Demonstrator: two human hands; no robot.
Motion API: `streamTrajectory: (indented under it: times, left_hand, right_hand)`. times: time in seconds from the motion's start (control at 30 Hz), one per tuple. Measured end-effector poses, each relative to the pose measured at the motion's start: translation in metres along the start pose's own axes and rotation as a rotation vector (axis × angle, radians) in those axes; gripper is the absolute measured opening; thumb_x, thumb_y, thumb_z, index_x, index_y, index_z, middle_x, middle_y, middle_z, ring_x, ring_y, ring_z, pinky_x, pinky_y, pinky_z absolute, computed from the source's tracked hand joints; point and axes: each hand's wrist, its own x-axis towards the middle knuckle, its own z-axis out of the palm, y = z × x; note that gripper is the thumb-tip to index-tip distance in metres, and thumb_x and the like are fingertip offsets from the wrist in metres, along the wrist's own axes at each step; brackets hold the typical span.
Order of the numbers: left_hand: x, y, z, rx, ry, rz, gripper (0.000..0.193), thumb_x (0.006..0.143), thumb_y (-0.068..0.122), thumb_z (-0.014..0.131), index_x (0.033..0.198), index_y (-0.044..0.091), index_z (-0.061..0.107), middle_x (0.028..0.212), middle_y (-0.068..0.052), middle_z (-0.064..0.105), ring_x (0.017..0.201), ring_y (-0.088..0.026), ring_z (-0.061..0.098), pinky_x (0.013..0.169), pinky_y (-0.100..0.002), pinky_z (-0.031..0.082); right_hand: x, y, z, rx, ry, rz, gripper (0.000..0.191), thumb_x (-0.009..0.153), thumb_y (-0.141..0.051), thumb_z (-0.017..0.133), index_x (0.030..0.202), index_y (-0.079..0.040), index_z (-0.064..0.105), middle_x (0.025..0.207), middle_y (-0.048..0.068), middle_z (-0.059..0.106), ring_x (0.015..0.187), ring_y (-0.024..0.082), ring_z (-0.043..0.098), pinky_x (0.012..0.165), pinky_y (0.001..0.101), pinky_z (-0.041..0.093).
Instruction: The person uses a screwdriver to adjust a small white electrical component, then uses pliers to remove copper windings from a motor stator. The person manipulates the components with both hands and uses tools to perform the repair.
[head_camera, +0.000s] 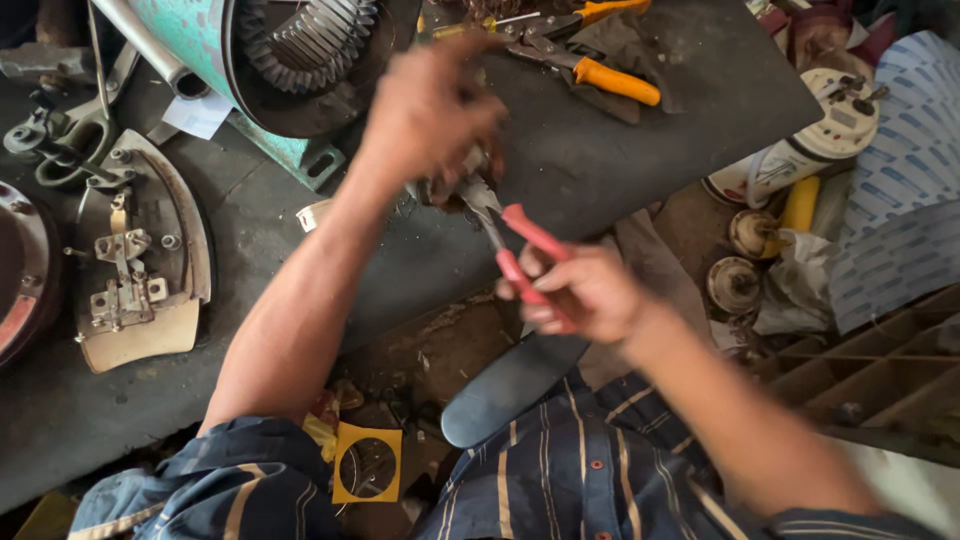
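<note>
My right hand (585, 292) grips the red handles of a pair of pliers (520, 240), whose metal jaws point up and left. The jaws meet a small dark metal part (470, 172) that my left hand (430, 110) pinches from above, over the dark workbench (600, 160). The left hand is blurred and its fingers hide most of the part. Both forearms come out of striped blue sleeves at the bottom of the view.
An iron soleplate (135, 265) lies at the left. A teal motor housing with a finned rotor (290, 50) stands at the back. Orange-handled pliers (590, 70) rest behind the hands. Worn parts, a yellow-handled tool (800, 205) and a wooden crate (870, 370) crowd the right.
</note>
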Motion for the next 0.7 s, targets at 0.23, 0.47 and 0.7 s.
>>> streamTrajectory:
  times: [0.23,0.47,0.7]
  left_hand:
    - [-0.001,-0.021,-0.01,-0.417,-0.142,-0.151,0.061,0.083,0.007,0.078,0.14,-0.001,0.057,0.091,-0.01,0.078,0.081,-0.015,0.076,0.073,-0.028,0.06]
    - [0.002,-0.022,-0.013,-0.304,-0.144,-0.065,0.055,0.087,0.012,0.079,0.137,-0.002,0.061,0.091,-0.009,0.08,0.082,-0.012,0.076,0.078,-0.028,0.059]
    - [0.001,-0.003,-0.017,-0.407,-0.312,-0.133,0.061,0.083,0.019,0.072,0.14,0.005,0.056,0.095,-0.007,0.079,0.076,-0.017,0.079,0.072,-0.031,0.062]
  right_hand:
    - [0.021,0.045,-0.004,0.118,-0.02,-0.149,0.012,0.091,-0.001,0.058,0.103,-0.004,0.059,0.124,0.028,0.063,0.084,0.029,0.067,0.073,0.0373,0.057]
    - [0.008,0.014,0.006,0.225,-0.159,-0.165,0.032,0.094,0.003,0.059,0.125,0.005,0.061,0.139,0.045,0.058,0.099,0.034,0.068,0.083,0.0361,0.058]
    - [-0.018,0.024,0.007,-0.102,-0.08,-0.096,0.05,0.084,-0.003,0.062,0.132,0.005,0.05,0.145,0.037,0.055,0.129,0.045,0.063,0.096,0.0492,0.059]
